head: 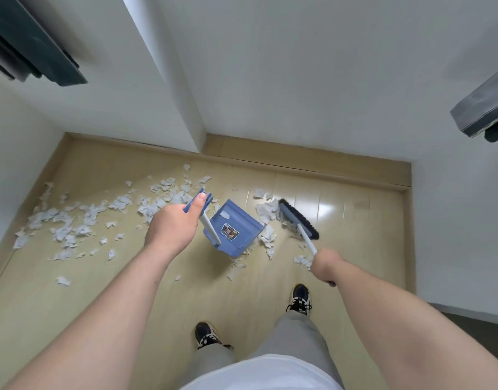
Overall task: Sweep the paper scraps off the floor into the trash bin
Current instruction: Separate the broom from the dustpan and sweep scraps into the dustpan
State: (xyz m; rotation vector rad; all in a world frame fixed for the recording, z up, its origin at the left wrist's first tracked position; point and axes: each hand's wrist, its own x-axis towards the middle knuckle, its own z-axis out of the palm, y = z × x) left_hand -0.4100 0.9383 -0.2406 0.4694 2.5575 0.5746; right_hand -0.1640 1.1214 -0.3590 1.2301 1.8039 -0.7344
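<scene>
My left hand [177, 225] grips the top of the white handle of a blue dustpan [234, 228], which stands on the wooden floor with one scrap lying in it. My right hand [324, 263] is closed around the white stick of a broom whose dark brush head [298, 218] rests on the floor right of the dustpan. White paper scraps [82, 220] lie scattered across the floor to the left. A smaller bunch of scraps [266, 212] sits between the dustpan and the brush. No trash bin is in view.
White walls close the floor in on the left, back and right, with a jutting wall corner [201, 142] behind the dustpan. My feet in dark shoes [300, 299] stand on the floor close behind. Dark furniture edges [484, 108] show at the upper right and upper left.
</scene>
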